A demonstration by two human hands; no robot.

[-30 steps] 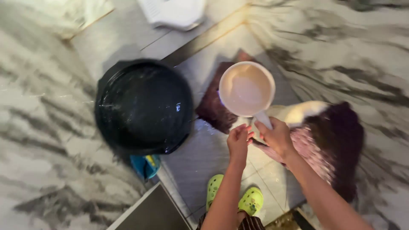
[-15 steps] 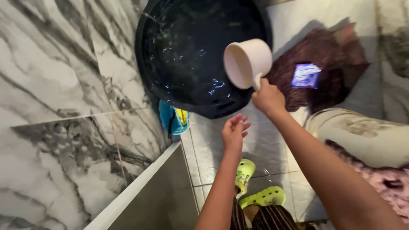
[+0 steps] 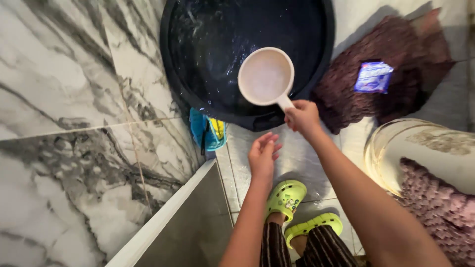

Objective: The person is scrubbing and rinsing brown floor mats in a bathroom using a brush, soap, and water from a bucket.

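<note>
A: Your left hand [image 3: 262, 154] is open, palm loose, holding nothing, hovering over the wet floor tiles [image 3: 297, 163] just short of the black basin [image 3: 198, 89]. Left of it, a blue scrubber [image 3: 207, 132] sits wedged between the marble wall [image 3: 74, 99] and the basin.

B: And the right?

A: Your right hand [image 3: 302, 117] is closed on the handle of the white scoop [image 3: 266, 76], which hangs level over the basin's near rim, cloudy water inside.

B: Risks?

A: Tip the scoop toward you and it likely spills on the tiles by your green clogs [image 3: 286, 198]; slick footing. Swing right and you could wet the brown mat [image 3: 386, 54] and the small packet [image 3: 373, 77] lying on it.
</note>
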